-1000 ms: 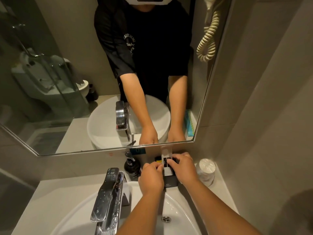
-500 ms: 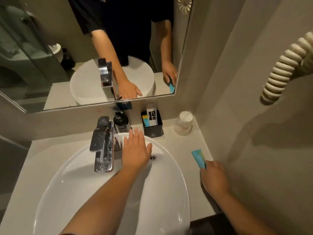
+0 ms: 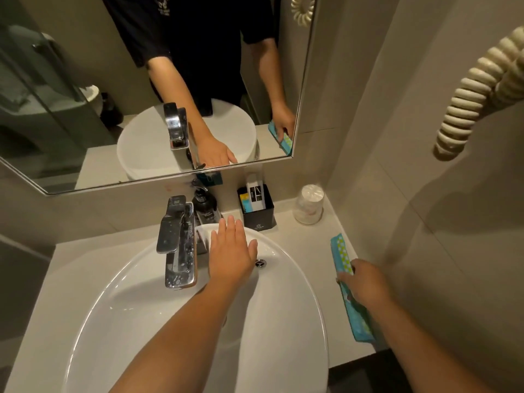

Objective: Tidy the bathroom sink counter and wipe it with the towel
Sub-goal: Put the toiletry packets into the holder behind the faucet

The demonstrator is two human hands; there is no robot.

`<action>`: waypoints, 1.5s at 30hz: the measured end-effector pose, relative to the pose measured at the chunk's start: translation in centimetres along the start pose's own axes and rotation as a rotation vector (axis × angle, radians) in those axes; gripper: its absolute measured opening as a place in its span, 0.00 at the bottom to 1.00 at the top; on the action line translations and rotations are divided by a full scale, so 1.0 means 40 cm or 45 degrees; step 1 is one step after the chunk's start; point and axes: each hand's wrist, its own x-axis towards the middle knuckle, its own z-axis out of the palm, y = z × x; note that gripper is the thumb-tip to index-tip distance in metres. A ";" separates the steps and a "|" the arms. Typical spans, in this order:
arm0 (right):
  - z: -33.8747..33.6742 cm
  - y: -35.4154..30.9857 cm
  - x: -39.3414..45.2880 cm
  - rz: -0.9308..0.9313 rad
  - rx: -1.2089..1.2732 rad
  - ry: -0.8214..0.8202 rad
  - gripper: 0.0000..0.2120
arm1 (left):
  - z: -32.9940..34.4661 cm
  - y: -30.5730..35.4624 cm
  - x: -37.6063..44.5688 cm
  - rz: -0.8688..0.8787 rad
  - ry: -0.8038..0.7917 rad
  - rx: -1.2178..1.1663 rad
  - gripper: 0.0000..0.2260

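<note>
A folded turquoise towel (image 3: pixel 341 252) with a green dotted strip lies along the right side of the beige counter (image 3: pixel 300 239), against the wall. My right hand (image 3: pixel 361 282) rests on its middle with fingers curled over the edge. My left hand (image 3: pixel 231 249) lies flat, fingers apart, on the back rim of the white basin (image 3: pixel 136 321), just right of the chrome tap (image 3: pixel 178 242). A black holder (image 3: pixel 258 209) with sachets and small boxes stands at the back of the counter.
A dark soap pump bottle (image 3: pixel 204 204) stands behind the tap. A wrapped stack of cups (image 3: pixel 309 205) sits in the back right corner. The mirror (image 3: pixel 85 109) hangs above, and a coiled cream cord (image 3: pixel 467 95) hangs on the right wall.
A second ago both hands were at the black holder with a white box. Since then my left hand dropped to the basin rim and my right hand came down on the towel.
</note>
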 end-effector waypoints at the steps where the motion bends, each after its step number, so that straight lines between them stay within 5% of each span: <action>1: -0.017 -0.018 0.004 -0.029 0.099 0.011 0.14 | -0.005 0.002 0.000 -0.011 -0.013 -0.021 0.28; 6: -0.123 -0.218 0.029 -0.372 0.517 0.048 0.16 | -0.073 0.081 0.015 -0.092 0.059 -0.332 0.20; 10: -0.177 -0.404 0.072 -0.588 0.851 -0.076 0.11 | -0.171 0.158 0.056 -0.010 0.179 -1.035 0.16; 15: -0.171 -0.536 0.144 -0.743 0.847 -0.073 0.08 | -0.263 0.153 0.133 -0.126 0.388 -1.380 0.08; 28: 0.028 -0.492 0.228 -0.590 0.811 -0.153 0.12 | -0.105 0.082 0.194 -0.532 0.192 -0.989 0.07; 41: 0.058 -0.486 0.258 -0.548 0.609 -0.039 0.07 | -0.075 0.062 0.209 -0.576 0.240 -0.909 0.07; 45: 0.014 -0.474 0.220 -0.552 0.632 -0.003 0.12 | -0.096 0.067 0.176 -0.568 0.277 -0.862 0.16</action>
